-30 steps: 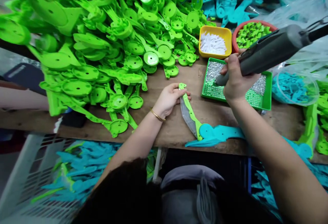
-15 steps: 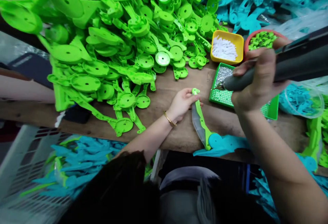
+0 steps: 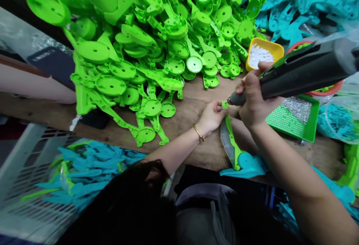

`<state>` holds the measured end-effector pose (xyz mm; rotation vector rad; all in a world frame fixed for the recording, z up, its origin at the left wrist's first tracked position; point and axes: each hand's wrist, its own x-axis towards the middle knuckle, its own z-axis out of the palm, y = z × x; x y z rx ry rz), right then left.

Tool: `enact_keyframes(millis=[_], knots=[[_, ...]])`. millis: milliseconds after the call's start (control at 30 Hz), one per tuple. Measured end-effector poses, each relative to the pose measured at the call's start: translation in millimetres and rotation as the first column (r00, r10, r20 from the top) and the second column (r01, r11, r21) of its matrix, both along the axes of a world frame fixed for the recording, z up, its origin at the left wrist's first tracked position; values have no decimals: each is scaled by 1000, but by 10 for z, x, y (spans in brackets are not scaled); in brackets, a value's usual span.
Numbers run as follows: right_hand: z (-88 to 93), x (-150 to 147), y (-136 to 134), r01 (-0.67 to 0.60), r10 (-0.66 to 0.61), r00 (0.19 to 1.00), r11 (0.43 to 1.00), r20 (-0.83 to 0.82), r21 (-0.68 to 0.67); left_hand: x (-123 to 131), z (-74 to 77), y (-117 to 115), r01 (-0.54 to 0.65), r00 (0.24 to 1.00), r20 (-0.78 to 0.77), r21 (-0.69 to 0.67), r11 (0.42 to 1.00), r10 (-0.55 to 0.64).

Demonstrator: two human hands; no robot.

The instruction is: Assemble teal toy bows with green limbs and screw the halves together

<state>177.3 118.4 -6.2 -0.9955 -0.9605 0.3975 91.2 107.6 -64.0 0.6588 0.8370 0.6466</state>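
Observation:
My left hand [image 3: 212, 116] is closed on the upper end of a green and clear toy blade piece [image 3: 230, 142] that lies on the wooden table [image 3: 193, 103]. Its lower end joins a teal plastic part [image 3: 248, 164] at the table's near edge. My right hand [image 3: 254, 99] grips a dark grey electric screwdriver [image 3: 300, 73]. The driver's tip rests on the green top end of the blade piece, right beside my left fingers.
A big heap of green plastic parts [image 3: 157, 39] fills the table's left and back. Teal parts [image 3: 303, 2] lie at the back right. A yellow tub [image 3: 262, 52], a red bowl [image 3: 327, 88] and a green screw tray [image 3: 294, 120] stand right. A white basket [image 3: 36, 185] holds teal pieces below left.
My right hand has carried the screwdriver from over the green screw tray leftward and down onto the top of the blade piece. My left hand has kept its hold.

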Motion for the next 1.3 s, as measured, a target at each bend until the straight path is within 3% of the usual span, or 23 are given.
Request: enact_keyframes(millis=[133,233,367,467,533,667,800,1033,1300], knots=[[-31,-34,16,29,-28,999,999,23,-22,-13,-1,-12,4,1000,15,41,999,-4],[91,102,25,65,-64,997,998,38,-15,-16,22,29,6,1000,1,29,1000,-6],[245,505,-53,300,-306,950,950,63,81,22,18,163,-155,987,-22,84,984,158],[148,752,-168,385,-385,919,923,84,15,32,17,245,-272,960,-28,133,953,278],[29,828,-229,387,-383,920,921,82,-45,-11,47,248,-218,971,-66,142,966,229],[-115,863,-227,422,-416,904,905,93,-50,-162,144,103,53,984,-176,96,994,-36],[-159,883,-150,365,-364,928,931,75,3,-205,173,-119,-20,988,-154,61,998,30],[-177,859,-144,309,-308,950,951,54,-8,-115,108,-301,-10,998,-65,36,999,13],[126,771,-284,334,-335,942,940,0,63,-107,34,-301,-9,998,-64,69,998,13]])
